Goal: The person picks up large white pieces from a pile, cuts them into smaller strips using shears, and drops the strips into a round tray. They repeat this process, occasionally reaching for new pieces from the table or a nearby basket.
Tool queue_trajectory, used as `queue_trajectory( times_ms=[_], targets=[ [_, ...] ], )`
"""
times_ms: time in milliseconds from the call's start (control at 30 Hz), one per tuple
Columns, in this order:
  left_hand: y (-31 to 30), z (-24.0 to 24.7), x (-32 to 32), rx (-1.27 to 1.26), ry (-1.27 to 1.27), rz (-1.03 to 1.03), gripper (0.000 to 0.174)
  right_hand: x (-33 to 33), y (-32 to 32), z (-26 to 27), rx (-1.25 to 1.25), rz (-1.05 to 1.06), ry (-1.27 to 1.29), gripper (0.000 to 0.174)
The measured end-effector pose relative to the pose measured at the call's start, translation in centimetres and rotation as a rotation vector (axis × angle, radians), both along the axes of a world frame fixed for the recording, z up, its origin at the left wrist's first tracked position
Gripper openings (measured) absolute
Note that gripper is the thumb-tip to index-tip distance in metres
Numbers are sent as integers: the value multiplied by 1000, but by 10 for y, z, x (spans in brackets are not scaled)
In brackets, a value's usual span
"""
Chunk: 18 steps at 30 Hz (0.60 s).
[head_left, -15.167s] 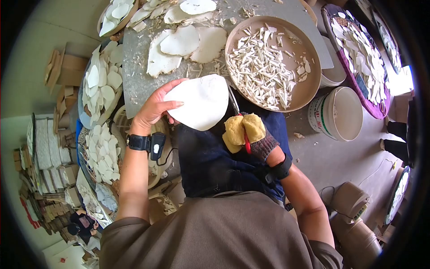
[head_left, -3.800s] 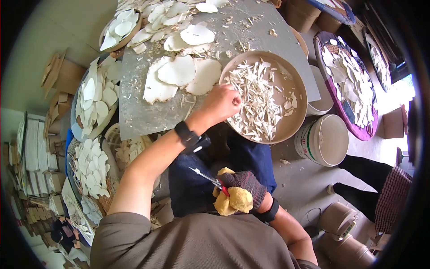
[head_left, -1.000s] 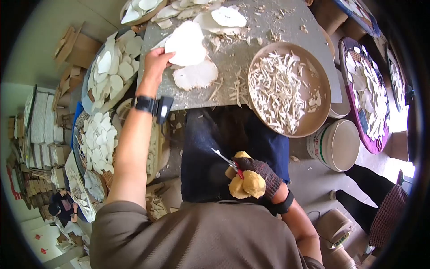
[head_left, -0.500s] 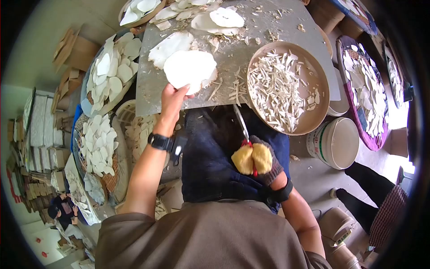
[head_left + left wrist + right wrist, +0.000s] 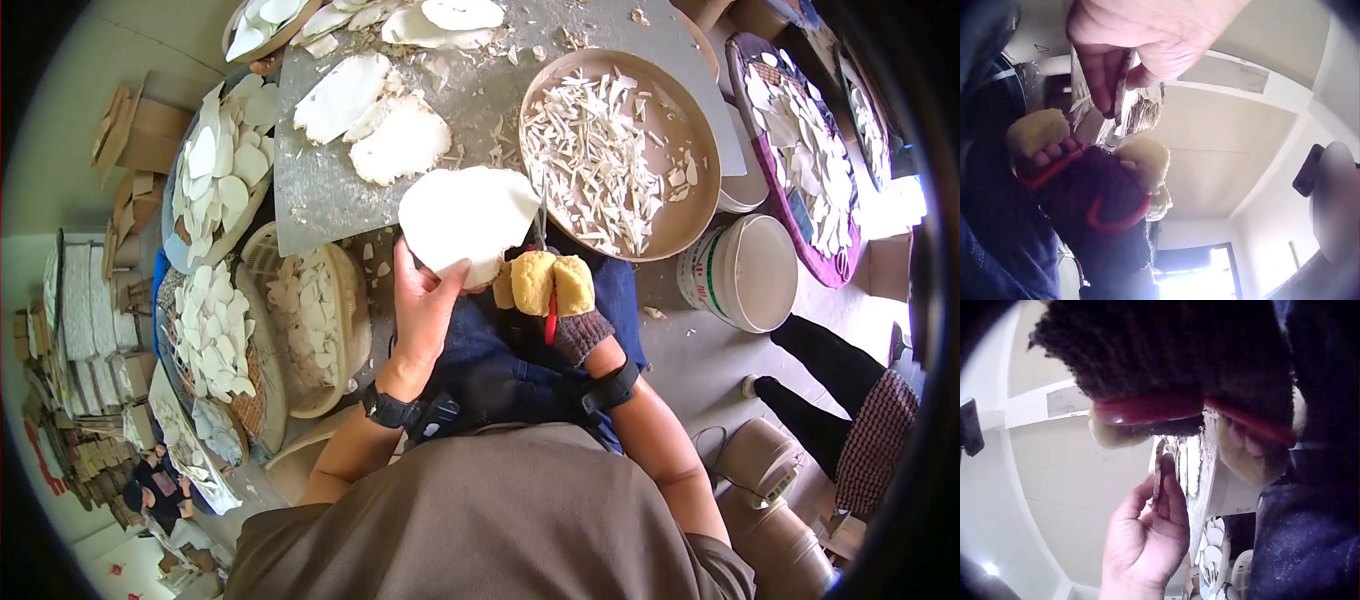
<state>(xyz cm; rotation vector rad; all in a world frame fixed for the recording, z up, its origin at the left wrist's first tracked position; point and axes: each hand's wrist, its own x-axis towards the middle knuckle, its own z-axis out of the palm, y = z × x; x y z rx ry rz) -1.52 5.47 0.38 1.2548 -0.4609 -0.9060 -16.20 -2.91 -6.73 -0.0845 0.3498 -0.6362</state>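
Observation:
In the head view my left hand (image 5: 424, 315) pinches a broad white slice (image 5: 467, 222) between thumb and fingers, over the lap at the table's front edge. The left wrist view shows the slice (image 5: 1124, 87) edge-on, thin with a brownish rim. My right hand (image 5: 584, 338), in a dark knitted fingerless glove, grips scissors (image 5: 551, 322) with red handles and yellow foam padding (image 5: 532, 280). Their blades point away from me, right at the slice's right edge and partly hidden by it. Across the right wrist view run the red handles (image 5: 1147, 409), under the glove.
More rough-edged slices (image 5: 402, 140) lie on the grey table (image 5: 320, 205). A round tray (image 5: 690, 225) of white strips overhangs its front edge. Left stand a cream basket (image 5: 355, 330) and heaps of slices; right, a white bucket (image 5: 765, 280) and a person's legs (image 5: 825, 370).
My left hand has brought the slice from over the table back towards the lap. The right hand has risen with the scissors, whose blades now meet the slice's edge.

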Motion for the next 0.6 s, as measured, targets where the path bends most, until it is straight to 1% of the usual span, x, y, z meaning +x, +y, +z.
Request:
queue_trajectory(
  times_ms=[67, 133, 167, 233, 267, 333, 400, 467, 500, 567, 600],
  targets=[
    [1, 2, 0, 43, -19, -26, 55, -1, 2, -20, -659, -29, 472, 18],
    [2, 1, 4, 74, -32, -49, 61, -3, 2, -31, -1044, -17, 735, 18],
    [2, -4, 4, 38, -108, 5, 65, -7, 2, -36, -1100, 10, 761, 18],
    [-1, -14, 3, -39, -258, 109, 73, -5, 4, -41, -984, 24, 672, 16],
    [0, -16, 2, -33, -237, 114, 75, -4, 5, -43, -925, 29, 630, 16],
    [-2, -11, -4, -23, -192, 127, 79, -7, 3, -14, -690, 63, 442, 15],
    [-3, -16, -3, 6, -186, 130, 79, -3, 6, -25, -957, -1, 608, 15],
    [-4, -17, -5, -1, -195, 134, 79, -4, 8, -31, -815, -16, 516, 16],
    [-7, -14, -7, -22, -206, 132, 79, -5, 7, -16, -539, -1, 341, 16],
    [-8, -14, -9, -43, -233, 131, 80, -7, 8, -12, -327, 24, 214, 16],
    [-9, -15, -8, -45, -251, 132, 80, -6, 7, -20, -392, 36, 262, 17]
  ],
)
